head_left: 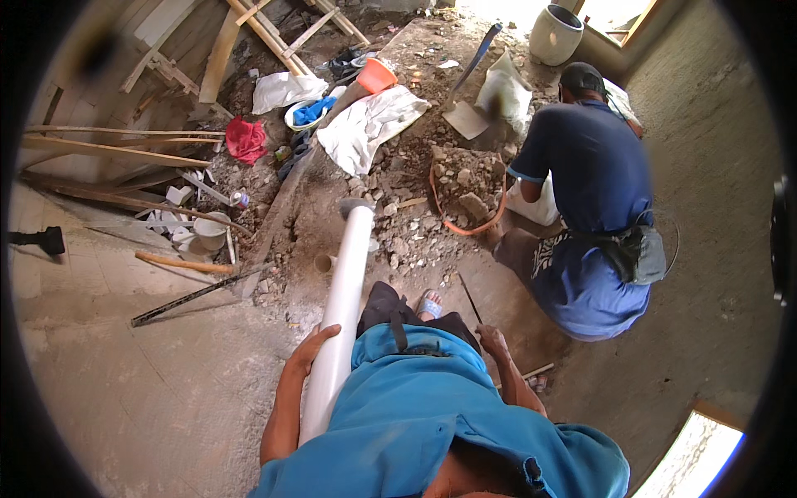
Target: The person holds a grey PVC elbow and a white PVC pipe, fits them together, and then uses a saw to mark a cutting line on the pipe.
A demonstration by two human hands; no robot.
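Note:
A long white plastic pipe [347, 278] stands at a slant along my left side, its far end near the rubble. My left hand [312, 349] grips it partway along, thumb and fingers against its wall. On my right side, low beside my thigh, my right hand [493, 341] is closed around a thin dark rod [470, 297] that points forward. A pale stick [540, 371] shows beyond my right forearm, near a sandalled foot. A short piece of beige pipe [324, 263] juts from the ground left of the white pipe.
A co-worker [591, 166] in dark blue crouches at the right beside an orange-rimmed basket [466, 231] of rubble. A shovel [466, 120], white sacks [371, 124] and an orange bucket [378, 76] lie ahead. Wooden planks [124, 149] and a dark bar [195, 296] are at left.

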